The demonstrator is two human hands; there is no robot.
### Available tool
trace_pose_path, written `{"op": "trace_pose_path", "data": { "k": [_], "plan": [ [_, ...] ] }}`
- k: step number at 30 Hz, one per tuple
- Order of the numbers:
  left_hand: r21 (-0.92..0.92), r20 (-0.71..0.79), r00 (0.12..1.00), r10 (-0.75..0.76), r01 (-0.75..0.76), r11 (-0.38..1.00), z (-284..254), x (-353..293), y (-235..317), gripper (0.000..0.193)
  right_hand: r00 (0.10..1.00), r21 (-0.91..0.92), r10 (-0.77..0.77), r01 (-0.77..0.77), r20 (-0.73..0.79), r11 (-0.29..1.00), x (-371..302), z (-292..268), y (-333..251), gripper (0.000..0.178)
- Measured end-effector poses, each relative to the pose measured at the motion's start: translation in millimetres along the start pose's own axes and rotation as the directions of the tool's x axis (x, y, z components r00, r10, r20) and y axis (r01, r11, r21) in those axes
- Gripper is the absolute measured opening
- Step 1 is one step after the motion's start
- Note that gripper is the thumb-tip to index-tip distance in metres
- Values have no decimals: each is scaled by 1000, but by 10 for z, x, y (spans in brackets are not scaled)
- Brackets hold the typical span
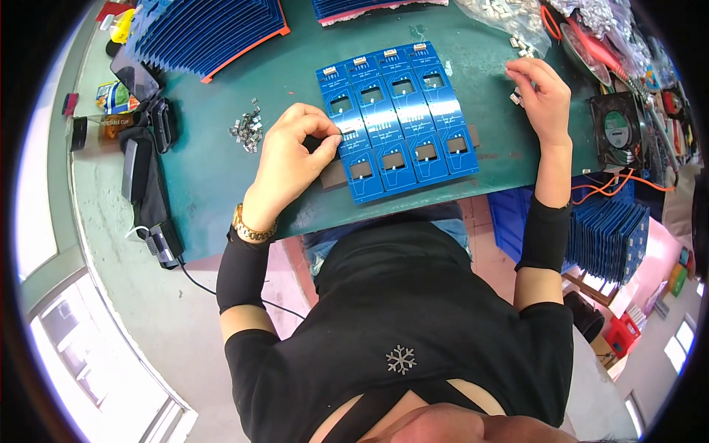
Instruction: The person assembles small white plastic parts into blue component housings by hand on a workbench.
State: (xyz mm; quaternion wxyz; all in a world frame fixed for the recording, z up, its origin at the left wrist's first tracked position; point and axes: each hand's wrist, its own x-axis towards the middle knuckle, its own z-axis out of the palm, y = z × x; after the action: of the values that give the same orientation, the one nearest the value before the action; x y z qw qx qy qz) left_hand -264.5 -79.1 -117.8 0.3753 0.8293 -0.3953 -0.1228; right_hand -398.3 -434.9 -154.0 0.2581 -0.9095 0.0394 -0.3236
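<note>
A blue circuit board panel (pixel 399 118) made of several joined strips lies on the green mat (pixel 214 170) in front of me. My left hand (pixel 292 155) rests at the panel's left edge, thumb and fingers pinched on a small metal part against the board. My right hand (pixel 543 92) is off the panel's right side, fingers curled around small metal parts near a loose scatter of them (pixel 524 48). A gold bracelet (pixel 251 229) is on my left wrist, and both forearms wear black sleeves.
A small pile of metal connectors (pixel 249 127) lies left of the panel. Stacked blue boards (pixel 207 33) stand at the back left, more (pixel 609 236) at the right below the table. A black fan (pixel 619 129), orange wires (pixel 613 184) and plastic bags (pixel 517 15) crowd the right.
</note>
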Motion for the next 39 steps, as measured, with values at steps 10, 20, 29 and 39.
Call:
{"op": "trace_pose_path", "data": {
  "k": [10, 20, 29, 39],
  "plan": [
    [120, -2, 993, 120, -119, 986, 0, -81, -27, 8, 987, 390, -43, -23, 158, 920, 163, 172, -849, 11],
    [561, -367, 930, 18, 206, 802, -341, 3, -635, 16, 835, 306, -113, -69, 539, 949, 254, 824, -1216, 12],
    [557, -379, 924, 57, 179, 811, -221, -15, -656, 8, 805, 243, -135, -12, 578, 970, 266, 804, -1224, 13],
    [622, -391, 910, 141, 148, 769, -180, 2, -662, 10, 811, 226, -236, 131, 535, 965, 246, 765, -1265, 11]
  ]
}}
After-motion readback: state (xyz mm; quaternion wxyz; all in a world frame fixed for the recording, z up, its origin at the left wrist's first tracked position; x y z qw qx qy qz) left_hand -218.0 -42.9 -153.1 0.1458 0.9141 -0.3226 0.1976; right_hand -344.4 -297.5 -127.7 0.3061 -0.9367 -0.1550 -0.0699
